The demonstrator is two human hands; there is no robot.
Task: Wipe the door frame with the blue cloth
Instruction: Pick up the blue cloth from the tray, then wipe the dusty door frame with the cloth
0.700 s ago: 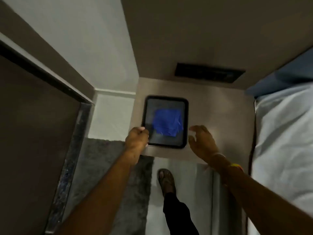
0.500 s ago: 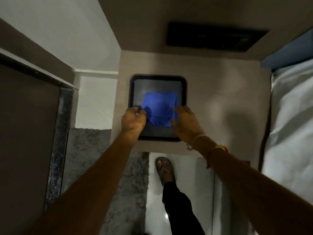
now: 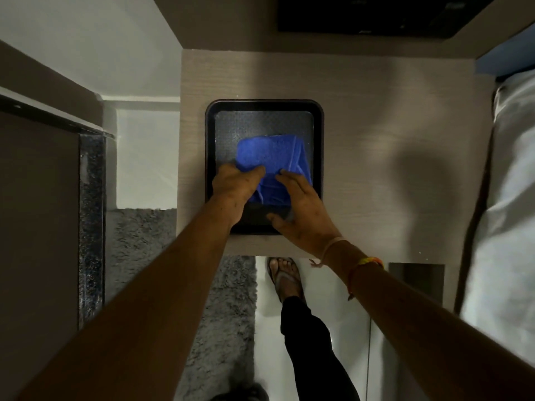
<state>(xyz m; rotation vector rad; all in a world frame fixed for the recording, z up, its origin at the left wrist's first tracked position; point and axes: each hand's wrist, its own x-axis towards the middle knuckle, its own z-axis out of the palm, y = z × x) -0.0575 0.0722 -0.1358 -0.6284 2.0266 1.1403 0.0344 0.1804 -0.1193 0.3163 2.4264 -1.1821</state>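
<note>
A dark door frame [image 3: 91, 221] stands at the far left beside a grey rug [image 3: 139, 235]. On the pale surface [image 3: 376, 140] sits a black tray [image 3: 211, 146] holding the blue cloth [image 3: 269, 151]. The left hand [image 3: 234, 189] pinches the cloth's near edge; the right hand [image 3: 301, 209] lies on it, fingers spread. A bed [image 3: 506, 198] lies at the right.

blue cloth [image 3: 270, 157] near edge under hands
</note>
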